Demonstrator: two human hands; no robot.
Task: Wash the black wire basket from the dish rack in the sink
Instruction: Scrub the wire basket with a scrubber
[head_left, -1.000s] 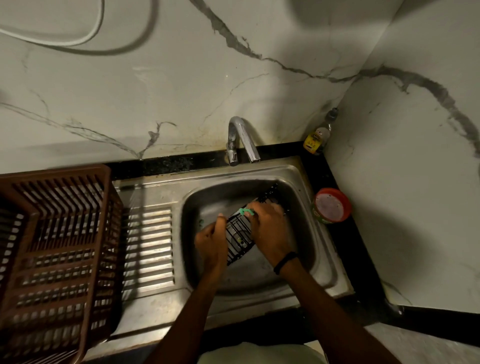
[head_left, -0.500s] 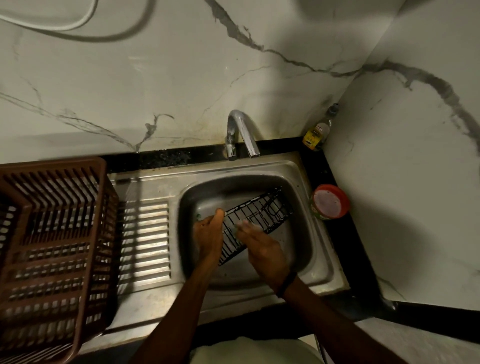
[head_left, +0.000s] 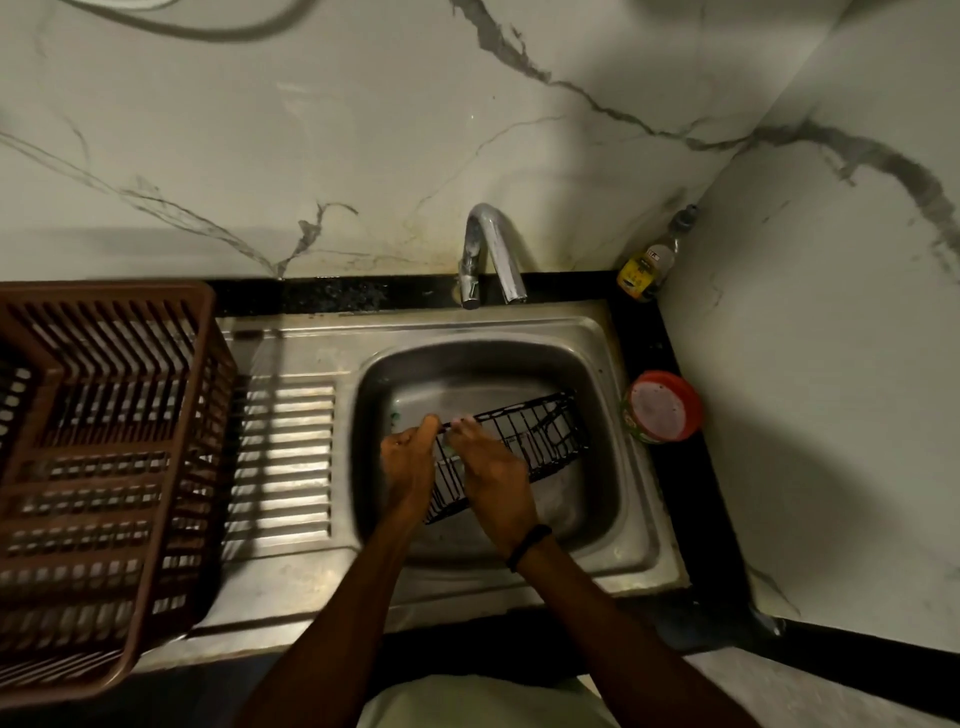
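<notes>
Left hand grips the near-left end of the black wire basket, thumb up against the rim and fingers curled round the wire. At the far left, the brown dish rack stands on the counter beside the ribbed drainboard, well apart from the work. The basket lies slanted inside the sink, its near-left end held up and its far-right end down in the bowl.

Just right of the left hand, the right hand lies over the basket with its back to the camera. I cannot tell whether its fingers are closed on anything. A second ago it sat further along, over the middle of the basket, with a green scrubber showing at the fingertips. It has since drawn back towards the near-left end, nearly meeting the left hand, and the far-right stretch of wire is now uncovered. That reads as a scrubbing stroke run along the length, so the washing looks to be midway, not finished.

Beyond the bowl, the tap shows no visible stream, so a rinse is probably still to come. A red-lidded jar sits right of the sink, with a small bottle in the far corner.
</notes>
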